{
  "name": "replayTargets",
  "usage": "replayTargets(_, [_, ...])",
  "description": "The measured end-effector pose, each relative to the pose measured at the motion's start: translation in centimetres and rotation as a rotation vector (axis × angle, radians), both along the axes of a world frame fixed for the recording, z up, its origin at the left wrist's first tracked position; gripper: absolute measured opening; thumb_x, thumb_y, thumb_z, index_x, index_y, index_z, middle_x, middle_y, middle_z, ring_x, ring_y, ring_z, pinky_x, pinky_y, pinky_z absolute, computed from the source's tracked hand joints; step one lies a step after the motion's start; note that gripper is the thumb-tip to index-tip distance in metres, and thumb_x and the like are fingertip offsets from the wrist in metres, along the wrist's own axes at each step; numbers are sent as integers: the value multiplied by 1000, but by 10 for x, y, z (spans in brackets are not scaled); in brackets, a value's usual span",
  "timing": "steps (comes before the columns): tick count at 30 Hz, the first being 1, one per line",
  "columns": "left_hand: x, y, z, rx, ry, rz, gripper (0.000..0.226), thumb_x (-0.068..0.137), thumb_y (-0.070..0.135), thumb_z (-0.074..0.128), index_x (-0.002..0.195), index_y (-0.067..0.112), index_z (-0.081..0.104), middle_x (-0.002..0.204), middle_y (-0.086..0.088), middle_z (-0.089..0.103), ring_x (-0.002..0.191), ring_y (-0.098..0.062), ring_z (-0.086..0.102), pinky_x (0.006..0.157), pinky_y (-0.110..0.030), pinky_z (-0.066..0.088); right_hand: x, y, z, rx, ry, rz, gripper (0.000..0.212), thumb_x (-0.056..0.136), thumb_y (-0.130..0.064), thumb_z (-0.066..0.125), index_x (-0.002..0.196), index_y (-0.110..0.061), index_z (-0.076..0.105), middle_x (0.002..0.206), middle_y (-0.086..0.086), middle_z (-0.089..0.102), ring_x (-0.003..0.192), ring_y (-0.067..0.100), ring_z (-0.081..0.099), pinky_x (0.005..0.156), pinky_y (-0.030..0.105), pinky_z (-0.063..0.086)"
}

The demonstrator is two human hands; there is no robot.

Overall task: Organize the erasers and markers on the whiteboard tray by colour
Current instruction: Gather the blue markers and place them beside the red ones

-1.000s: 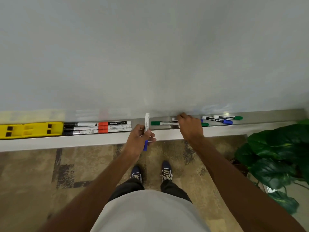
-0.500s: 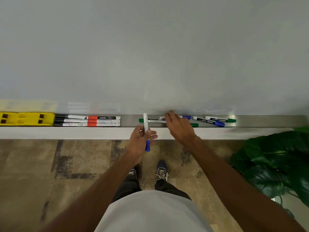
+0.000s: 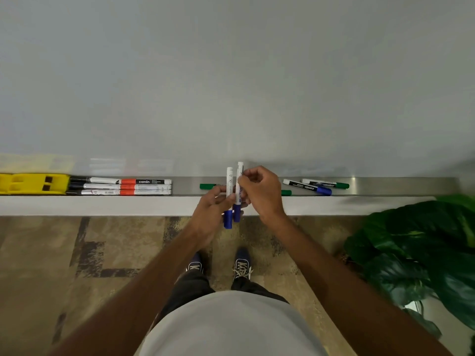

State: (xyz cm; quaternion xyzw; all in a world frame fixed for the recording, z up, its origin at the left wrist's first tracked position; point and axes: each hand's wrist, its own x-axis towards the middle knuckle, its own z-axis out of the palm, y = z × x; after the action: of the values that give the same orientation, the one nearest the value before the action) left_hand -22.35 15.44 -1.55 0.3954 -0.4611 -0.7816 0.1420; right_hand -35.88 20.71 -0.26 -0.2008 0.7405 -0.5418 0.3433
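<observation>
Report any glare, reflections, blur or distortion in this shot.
Head view: the whiteboard mirrors the yellow eraser and red-banded markers as pale smears; a glint sits on the metal tray near its right end; the plant at the right edge is soft; the blue markers in the left hand and right hand are fairly sharp.

Forearms extended, my left hand (image 3: 209,214) grips a white blue-capped marker (image 3: 229,185), my right hand (image 3: 261,194) pinches a second blue-capped marker (image 3: 240,169) alongside.
</observation>
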Motion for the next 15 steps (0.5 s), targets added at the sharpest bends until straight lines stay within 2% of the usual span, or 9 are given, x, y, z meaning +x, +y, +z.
replayTargets(3, [-2,1,2,-18,-23,-43,27,101,15,55,127,9,59,107,-5,76,98,-28,74,73,-28,60,-4,7,-4,12,-214,16,7,84,-7,67,90,-3,68,66,11,70,47,16,59,47,29,51])
replayTargets(5, [-4,3,0,-25,-64,-56,31,101,16,55,130,8,56,104,-4,76,94,-27,75,70,-26,59,-9,13,-8,18,-200,43,8,86,-12,69,92,-5,69,72,11,72,50,16,62,48,28,52])
replayTargets(7, [-6,5,-2,-20,-87,-59,35,100,16,56,134,7,53,102,-2,77,91,-26,75,68,-26,59,-18,21,-15,71,5,52,7,89,-17,69,93,-11,68,79,5,71,56,12,65,49,20,51])
replayTargets(9, [-8,7,-3,-4,-85,-63,39,100,16,56,137,7,50,102,-3,77,91,-26,75,68,-26,59,-35,33,-22,188,354,78,3,91,-14,66,94,-14,66,87,0,68,70,10,64,59,18,52])
replayTargets(11, [-10,9,-4,17,-69,-72,40,100,15,55,138,7,49,104,-4,76,93,-27,75,69,-27,60,-55,47,-29,342,661,131,5,92,-13,64,97,-12,64,97,3,64,79,16,63,70,28,57])
replayTargets(12, [-11,9,-4,25,-58,-77,39,100,14,55,138,8,49,105,-4,76,94,-27,75,70,-27,60,-66,53,-32,417,787,170,9,93,-13,62,101,-11,64,102,5,63,80,20,64,71,34,58])
replayTargets(14, [-12,12,-4,34,-38,-88,36,100,14,54,136,13,49,107,-4,76,97,-27,74,72,-28,60,-85,63,-37,538,989,289,18,92,-10,62,110,-10,63,111,9,60,76,25,65,67,39,59])
replayTargets(15, [-12,13,-5,35,-30,-91,35,100,14,54,135,15,50,108,-3,76,98,-26,74,72,-28,60,-93,66,-39,579,1052,354,21,90,-7,63,111,-9,64,113,10,59,74,26,65,64,38,58])
